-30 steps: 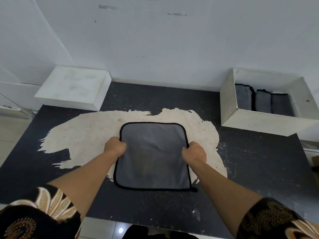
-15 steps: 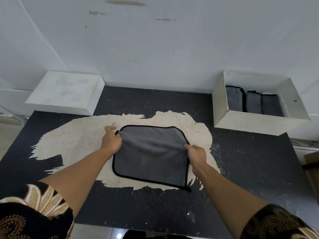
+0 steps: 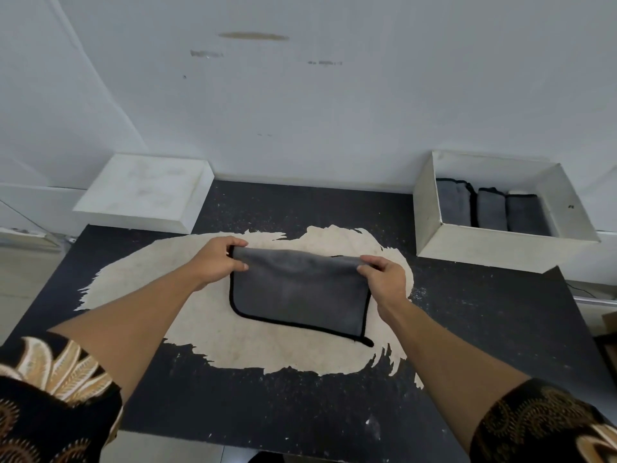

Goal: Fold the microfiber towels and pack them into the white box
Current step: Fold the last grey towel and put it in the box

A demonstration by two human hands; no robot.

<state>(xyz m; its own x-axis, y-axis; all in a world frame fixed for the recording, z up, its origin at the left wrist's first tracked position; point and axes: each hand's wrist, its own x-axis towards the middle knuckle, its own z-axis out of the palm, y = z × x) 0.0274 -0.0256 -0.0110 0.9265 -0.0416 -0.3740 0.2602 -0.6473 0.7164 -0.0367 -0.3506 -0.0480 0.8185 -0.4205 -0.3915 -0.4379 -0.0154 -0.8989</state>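
A grey microfiber towel (image 3: 300, 292) with black trim lies on the worn pale patch of the black table (image 3: 233, 412). Its far part is lifted and folding toward me. My left hand (image 3: 217, 262) pinches the far left corner. My right hand (image 3: 384, 279) pinches the far right corner. The white box (image 3: 494, 248) stands at the back right, open at the top. Three folded grey towels (image 3: 490, 212) stand side by side in its left part.
A shallow white box lid (image 3: 143, 192) lies upside down at the back left against the white wall. The table's right edge (image 3: 587, 329) runs diagonally, with a cable and a dark object beyond it.
Both hands slid from the towel's sides to its far corners, gripped them and lifted the far edge, bringing it toward me. The towel now looks half as deep.
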